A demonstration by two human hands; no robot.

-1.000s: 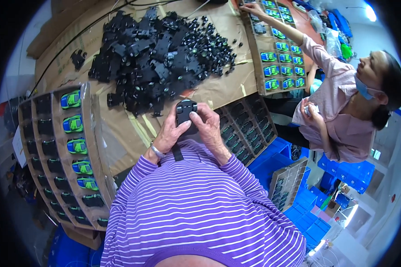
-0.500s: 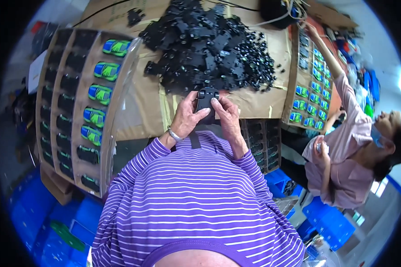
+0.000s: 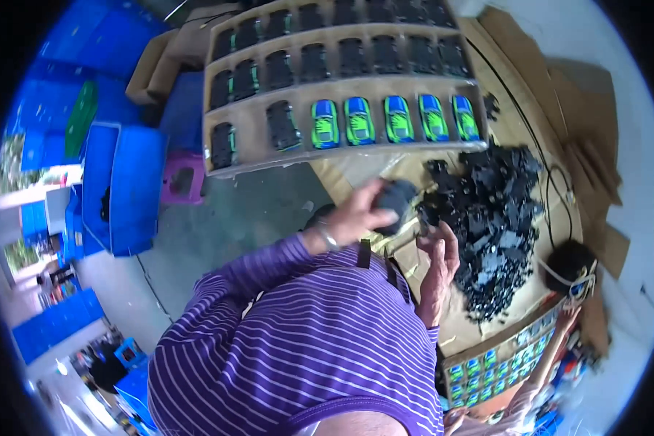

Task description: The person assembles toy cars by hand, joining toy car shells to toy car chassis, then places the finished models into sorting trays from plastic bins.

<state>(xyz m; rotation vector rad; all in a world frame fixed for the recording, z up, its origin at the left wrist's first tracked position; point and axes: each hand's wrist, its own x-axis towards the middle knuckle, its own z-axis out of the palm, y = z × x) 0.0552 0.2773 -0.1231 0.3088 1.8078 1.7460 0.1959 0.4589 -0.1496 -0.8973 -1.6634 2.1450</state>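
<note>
The single view came from the person's head, through the left one of two side-by-side wide fisheye cameras, and faced steeply down. Closest to the lens was the purple striped shirt (image 3: pixel 298 334), which filled much of the frame below and left of the pile of black parts (image 3: pixel 490 218). The left hand (image 3: pixel 352 218) and right hand (image 3: pixel 437 265) showed at middling range, on the pile's left side. The wide field also took in the divided tray (image 3: pixel 253 142) above and left of the pile, blue bins (image 3: pixel 127 189) well to its left, and a co-worker's forearm (image 3: pixel 546 358) below it. Straight edges bent toward the rim.
</note>
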